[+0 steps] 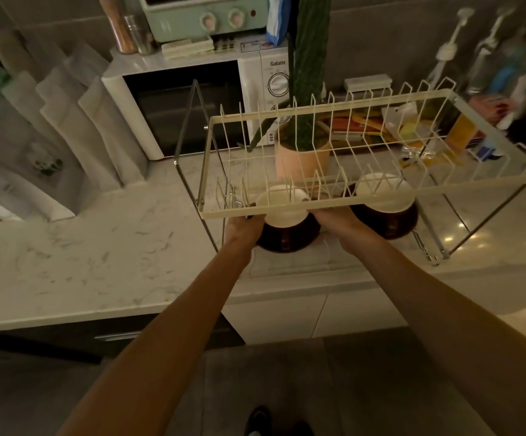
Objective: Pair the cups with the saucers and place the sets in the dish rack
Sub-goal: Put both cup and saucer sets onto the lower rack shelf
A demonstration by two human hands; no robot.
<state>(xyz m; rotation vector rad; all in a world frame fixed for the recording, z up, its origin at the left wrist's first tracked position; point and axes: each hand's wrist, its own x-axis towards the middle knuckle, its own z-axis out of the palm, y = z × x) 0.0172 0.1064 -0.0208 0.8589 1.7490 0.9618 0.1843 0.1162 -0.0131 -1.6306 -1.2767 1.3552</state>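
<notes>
At nine o'clock on the marble counter (98,247), pale rolled sheets (66,127) leaned against the wall. Toward eleven o'clock stood a white microwave (192,111), with a green toaster oven (205,17) on top of it. Near the middle, a two-tier dish rack (362,202) stood on the counter, its cream wire top tier raised above a lower level. Behind the rack, at twelve o'clock, a tall green plant (310,67) rose from a pink pot (299,158).

Under the top tier sat two sets. The left cup (282,209), white inside, rested on a dark saucer (287,239). The left hand (244,228) gripped this set at its nine o'clock edge, fingers curled round it, the tips hidden under the rack's front rail. The right hand (334,220) reached in at the set's three o'clock side, between the two sets; its fingers were hidden by the rail and the cup, so I could not tell whether it held anything. Just beside it, at three o'clock, the right cup (384,191) stood on its own dark saucer (387,223), with no hand on it.

Farther toward two o'clock, behind the rack, lay colourful packets (463,130), blurred.
</notes>
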